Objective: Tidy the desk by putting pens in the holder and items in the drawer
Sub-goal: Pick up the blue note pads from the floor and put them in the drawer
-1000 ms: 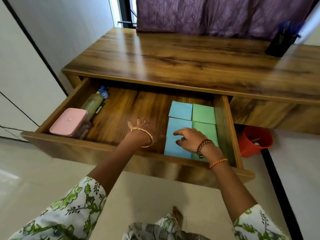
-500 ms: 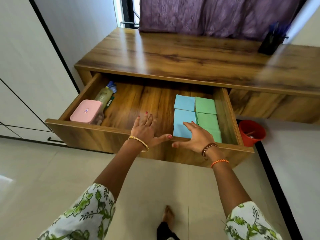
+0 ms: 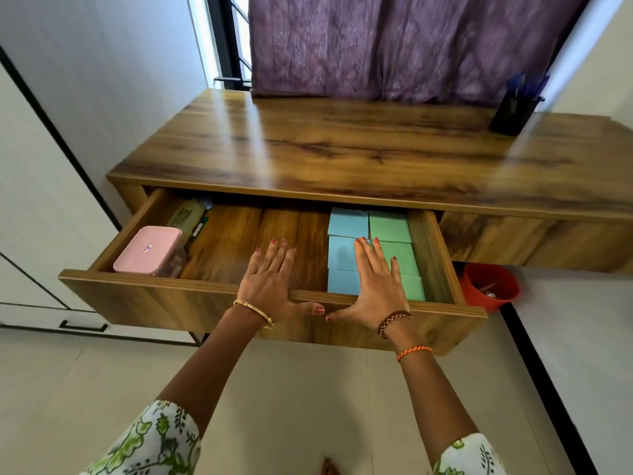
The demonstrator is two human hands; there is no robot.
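Drawer [image 3: 191, 305] further in than before, wood-grained, both hands [image 3: 270, 282] flat-fingered on its front edge.

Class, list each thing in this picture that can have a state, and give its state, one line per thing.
Drawer: partly open.
Left hand: flat, fingers straight, on the drawer's front edge.
Right hand: flat, on the same edge.
Pink box: lid on, inside the drawer.
Pen holder: upright, pens inside.
Curtain: drawn.
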